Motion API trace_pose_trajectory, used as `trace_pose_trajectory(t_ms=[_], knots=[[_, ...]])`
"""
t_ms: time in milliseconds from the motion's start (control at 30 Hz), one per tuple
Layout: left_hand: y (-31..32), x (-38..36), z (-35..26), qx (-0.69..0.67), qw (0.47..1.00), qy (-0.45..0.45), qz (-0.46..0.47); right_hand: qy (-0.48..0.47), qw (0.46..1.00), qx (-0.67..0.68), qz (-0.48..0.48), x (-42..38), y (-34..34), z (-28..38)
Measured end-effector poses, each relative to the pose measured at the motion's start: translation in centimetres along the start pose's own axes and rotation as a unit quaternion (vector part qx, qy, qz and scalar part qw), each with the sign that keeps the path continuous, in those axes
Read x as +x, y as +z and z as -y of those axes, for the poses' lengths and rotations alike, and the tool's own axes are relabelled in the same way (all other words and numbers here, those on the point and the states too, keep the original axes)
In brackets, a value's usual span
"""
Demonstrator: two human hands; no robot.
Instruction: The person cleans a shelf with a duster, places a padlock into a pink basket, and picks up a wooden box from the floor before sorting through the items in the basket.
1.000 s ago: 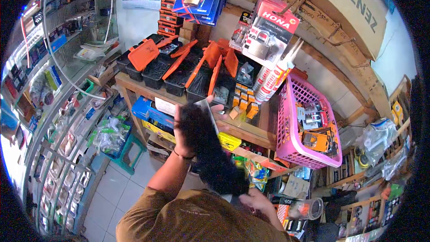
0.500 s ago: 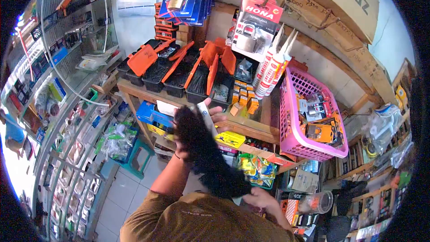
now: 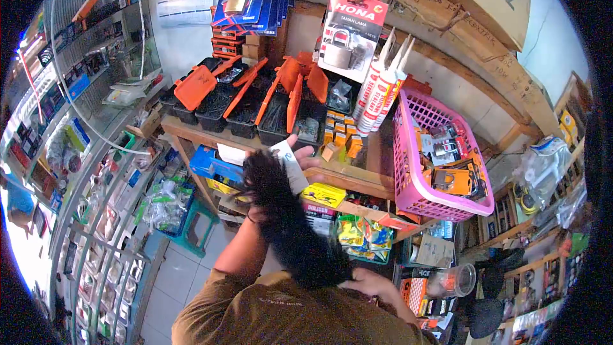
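Observation:
A long black feathery duster (image 3: 297, 230) lies slanted across the front of my body, its frayed top toward the shelf. My left hand (image 3: 305, 156) is beneath its upper part, with fingertips showing beyond the right edge and the palm hidden. A white card (image 3: 290, 165) with handwritten marks lies against these fingers, beside the duster. My right hand (image 3: 373, 283) is curled at the duster's lower end, close to my brown shirt; its grip is partly covered by the black fibres.
Black bins (image 3: 242, 118) with orange lids line the wooden shelf, next to small orange boxes (image 3: 341, 134) and sealant tubes (image 3: 382, 96). A pink basket (image 3: 408, 179) holds packaged padlocks. A glass display case stands left, above a green stool (image 3: 198, 227).
The view has shifted slightly, so the shelf sits a little further left. More of the white card shows beside the duster, and the duster's top has turned slightly.

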State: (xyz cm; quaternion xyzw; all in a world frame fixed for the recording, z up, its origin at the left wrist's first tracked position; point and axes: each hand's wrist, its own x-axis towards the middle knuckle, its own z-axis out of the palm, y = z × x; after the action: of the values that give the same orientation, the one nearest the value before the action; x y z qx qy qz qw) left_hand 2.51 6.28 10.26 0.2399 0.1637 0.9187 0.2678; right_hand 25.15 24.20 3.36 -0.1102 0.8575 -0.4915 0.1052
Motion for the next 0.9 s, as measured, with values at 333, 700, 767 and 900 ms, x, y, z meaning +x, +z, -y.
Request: trace_pose_trajectory(t_ms=[333,700,767,900], knots=[[2.0,-1.0,-1.3,-0.045,0.997,0.044,-0.033,0.193,0.979,0.050,0.047,0.7,-2.4,1.6],[1.1,-0.9,-0.9,-0.124,0.987,0.056,-0.088,0.425,0.895,0.134,0.014,0.7,-2.2,0.7],[-1.8,-0.2,-0.9,-0.057,0.991,0.026,0.118,0.139,0.979,-0.099,0.110,0.9,-1.5,3.3],[1.0,-1.3,-2.0,-0.109,0.993,0.027,-0.044,0.269,0.941,0.196,-0.061,0.2,-2.0,0.9]])
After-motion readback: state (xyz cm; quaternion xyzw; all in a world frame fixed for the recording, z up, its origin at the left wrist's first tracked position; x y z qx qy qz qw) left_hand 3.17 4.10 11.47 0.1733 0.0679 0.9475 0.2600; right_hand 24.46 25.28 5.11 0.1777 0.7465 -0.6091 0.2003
